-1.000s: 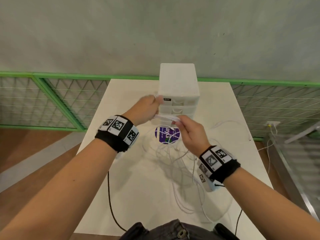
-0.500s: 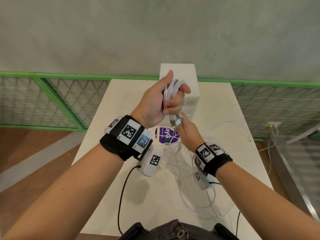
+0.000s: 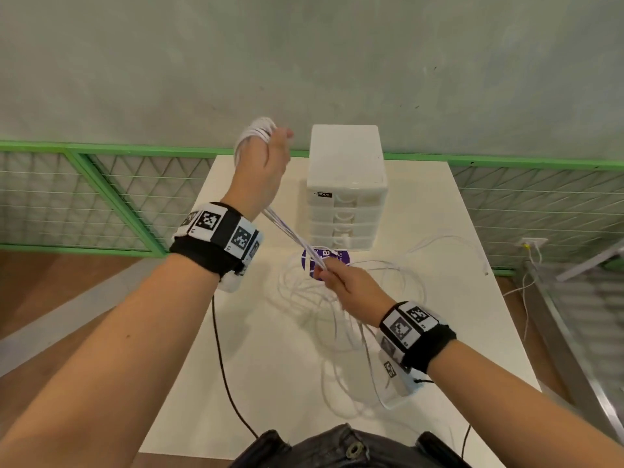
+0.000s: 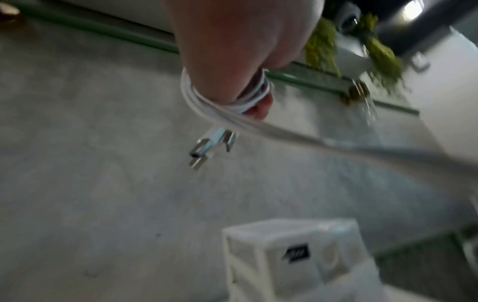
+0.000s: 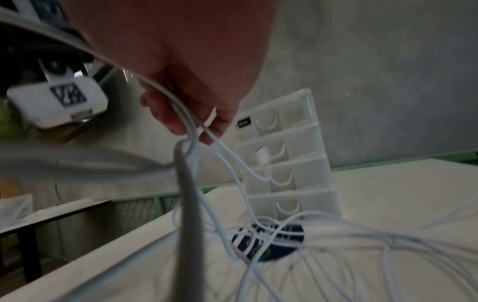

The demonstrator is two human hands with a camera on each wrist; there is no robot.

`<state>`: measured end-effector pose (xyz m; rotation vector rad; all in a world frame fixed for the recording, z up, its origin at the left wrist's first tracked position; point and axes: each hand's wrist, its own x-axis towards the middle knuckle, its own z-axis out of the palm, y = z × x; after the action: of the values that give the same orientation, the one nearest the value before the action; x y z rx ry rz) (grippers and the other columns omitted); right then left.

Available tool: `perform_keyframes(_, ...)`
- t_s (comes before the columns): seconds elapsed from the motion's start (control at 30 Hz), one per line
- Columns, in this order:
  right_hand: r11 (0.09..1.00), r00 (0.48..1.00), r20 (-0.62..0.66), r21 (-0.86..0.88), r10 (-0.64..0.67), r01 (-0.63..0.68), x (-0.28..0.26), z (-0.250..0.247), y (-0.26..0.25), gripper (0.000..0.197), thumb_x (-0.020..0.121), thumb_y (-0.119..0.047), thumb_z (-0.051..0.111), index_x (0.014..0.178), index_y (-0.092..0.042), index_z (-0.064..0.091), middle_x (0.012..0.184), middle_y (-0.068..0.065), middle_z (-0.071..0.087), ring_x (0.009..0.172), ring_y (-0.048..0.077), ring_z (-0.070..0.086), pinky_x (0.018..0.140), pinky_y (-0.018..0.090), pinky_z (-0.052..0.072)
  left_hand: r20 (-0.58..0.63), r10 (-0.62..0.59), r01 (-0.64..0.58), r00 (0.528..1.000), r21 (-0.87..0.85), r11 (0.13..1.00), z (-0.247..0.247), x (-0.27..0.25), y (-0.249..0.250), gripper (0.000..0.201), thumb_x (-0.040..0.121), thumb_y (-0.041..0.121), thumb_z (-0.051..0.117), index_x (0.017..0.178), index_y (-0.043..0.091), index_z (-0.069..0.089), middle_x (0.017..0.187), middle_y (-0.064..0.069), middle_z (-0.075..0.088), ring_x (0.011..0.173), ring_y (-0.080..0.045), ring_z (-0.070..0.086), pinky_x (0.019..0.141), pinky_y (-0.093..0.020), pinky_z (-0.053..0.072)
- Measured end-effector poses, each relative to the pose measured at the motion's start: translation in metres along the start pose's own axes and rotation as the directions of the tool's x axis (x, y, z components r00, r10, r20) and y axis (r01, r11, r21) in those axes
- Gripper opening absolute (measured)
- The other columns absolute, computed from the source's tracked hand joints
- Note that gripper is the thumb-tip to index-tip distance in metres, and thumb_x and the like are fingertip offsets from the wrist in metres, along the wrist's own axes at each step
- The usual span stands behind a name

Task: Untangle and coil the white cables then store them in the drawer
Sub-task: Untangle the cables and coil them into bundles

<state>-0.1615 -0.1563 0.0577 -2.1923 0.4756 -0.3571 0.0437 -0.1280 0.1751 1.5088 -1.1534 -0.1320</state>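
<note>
My left hand (image 3: 266,157) is raised left of the white drawer unit (image 3: 346,184), with white cable (image 3: 256,130) wound in several turns round its fingers. In the left wrist view the coil (image 4: 220,102) wraps the fingers and metal plugs (image 4: 209,147) dangle below. A taut bundle of strands (image 3: 290,234) runs down to my right hand (image 3: 341,282), which pinches it above the table (image 3: 236,383). The right wrist view shows strands (image 5: 186,126) passing through the fingers. Loose tangled cable (image 3: 354,319) lies on the table under that hand.
The drawer unit (image 5: 289,155) has several closed drawers. A purple round sticker (image 3: 320,261) sits before it. A black cord (image 3: 226,366) hangs off the table's front left. A green mesh railing (image 3: 101,197) and grey wall stand behind. One cable end (image 3: 472,251) trails right.
My left hand has swung up and to the left with the coil, stretching the cable taut. My right hand has dropped lower and nearer, still holding the strands.
</note>
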Motion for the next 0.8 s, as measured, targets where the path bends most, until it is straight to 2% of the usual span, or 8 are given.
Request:
perform_keyframes(0.1,0.999,0.987,-0.152,-0.029,-0.046,0.042,0.006,-0.022,-0.007,0.025,0.095,-0.029,0.035,0.100,-0.018,0.057,0.077,-0.024,0.054,0.070,-0.008,0.051,0.063,0.008,0.037,0.331,-0.231,0.044,0.915,0.488,0.872,0.000,-0.014,-0.013,0.046,0.101,0.035,0.035,0.077,0.003,0.057,0.066,-0.022,0.057,0.056,-0.029,0.053,0.061,-0.038,0.043)
perform_keyframes(0.2,0.996,0.949,-0.302,-0.054,-0.090,0.077,0.014,-0.045,-0.010,0.028,0.094,-0.029,0.035,0.100,-0.016,0.059,0.073,-0.015,0.057,0.062,0.002,0.051,0.059,0.018,0.039,0.562,-0.516,0.253,0.646,0.480,0.840,0.006,-0.033,-0.001,0.059,0.100,0.049,0.023,0.078,0.010,0.061,0.055,-0.005,0.050,0.042,-0.016,0.044,0.050,-0.023,0.039)
perform_keyframes(0.27,0.993,0.936,-0.335,-0.082,-0.112,0.090,0.018,-0.055,-0.007,0.028,0.094,-0.028,0.036,0.102,-0.014,0.058,0.078,-0.005,0.061,0.066,0.011,0.052,0.063,0.027,0.040,0.676,-0.562,0.389,0.477,0.411,0.824,0.012,-0.046,0.012,0.070,0.096,0.057,0.017,0.081,0.005,0.062,0.048,-0.001,0.042,0.034,-0.011,0.035,0.038,-0.016,0.032)
perform_keyframes(0.33,0.991,0.936,-0.334,-0.109,-0.115,0.083,0.021,-0.060,0.001,0.029,0.094,-0.028,0.036,0.103,-0.011,0.058,0.079,-0.003,0.061,0.068,0.012,0.052,0.063,0.028,0.038,0.756,-0.524,0.416,0.392,0.363,0.834,0.018,-0.056,0.023,0.060,0.095,0.056,0.030,0.074,0.007,0.058,0.041,0.005,0.036,0.032,-0.010,0.029,0.035,-0.014,0.026)
perform_keyframes(0.43,0.976,0.960,-0.261,-0.213,-0.104,0.047,0.019,-0.059,0.014,0.040,0.093,-0.040,0.031,0.104,-0.010,0.055,0.077,0.006,0.064,0.066,0.022,0.055,0.061,0.034,0.039,0.792,-0.435,0.436,0.428,0.241,0.867,0.022,-0.060,0.033,0.036,0.093,0.035,0.055,0.066,0.012,0.051,0.038,0.007,0.035,0.034,-0.011,0.026,0.037,-0.016,0.023)
perform_keyframes(0.57,0.977,0.987,-0.158,-0.206,0.027,-0.059,0.005,-0.045,0.038,0.020,0.096,-0.028,0.039,0.096,-0.012,0.052,0.068,-0.010,0.050,0.061,0.018,0.047,0.059,0.031,0.033,0.725,-0.335,0.555,0.602,-0.078,0.828,0.017,-0.050,0.039,0.035,0.096,0.024,0.049,0.063,0.012,0.048,0.037,0.009,0.030,0.032,-0.008,0.019,0.037,-0.015,0.020)
perform_keyframes(0.67,0.970,0.985,-0.114,-0.191,0.129,-0.149,-0.007,-0.033,0.058,0.014,0.096,-0.024,0.042,0.089,-0.014,0.048,0.073,-0.003,0.054,0.065,0.018,0.051,0.063,0.034,0.041,0.597,-0.324,0.568,0.734,-0.277,0.775,0.010,-0.038,0.043,0.036,0.098,0.023,0.044,0.064,0.011,0.045,0.036,0.010,0.029,0.030,-0.006,0.019,0.035,-0.014,0.020)
perform_keyframes(0.8,0.958,0.979,-0.090,-0.205,0.183,-0.198,-0.016,-0.025,0.080,0.021,0.095,-0.030,0.042,0.088,-0.012,0.051,0.081,0.002,0.057,0.074,0.019,0.051,0.066,0.030,0.036,0.499,-0.341,0.556,0.796,-0.384,0.737,0.008,-0.031,0.047,0.038,0.099,0.022,0.043,0.063,0.010,0.043,0.035,0.008,0.028,0.029,-0.007,0.017,0.034,-0.014,0.018)
